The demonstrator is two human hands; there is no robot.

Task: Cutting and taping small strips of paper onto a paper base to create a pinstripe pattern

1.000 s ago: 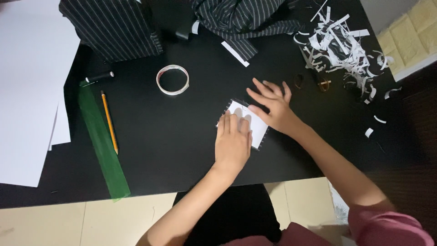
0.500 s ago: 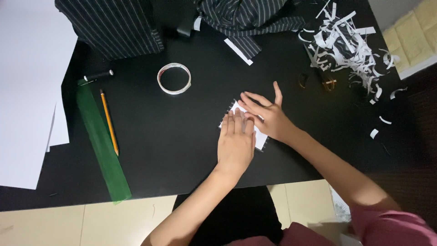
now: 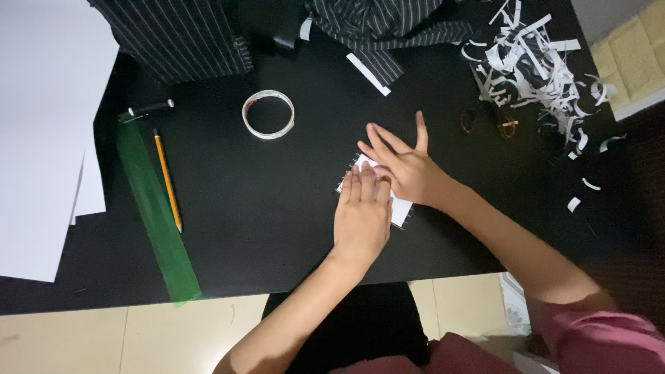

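**Both palms flat on a paper piece**

The left hand (image 3: 361,216) and right hand (image 3: 402,168) lie flat, fingers released and spread, pressing a small white paper piece (image 3: 400,209) on the black table (image 3: 277,208), right of the tape ring (image 3: 268,113).

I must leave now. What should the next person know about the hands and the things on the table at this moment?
Left hand: flat, pressing the small white paper piece on the black table.
Right hand: flat on the same piece, fingers spread.
Nearby: tape ring, pencil, green ruler, white sheets, paper scraps, scissors.
Done: the piece lies pressed flat.
Left: cannot tell.
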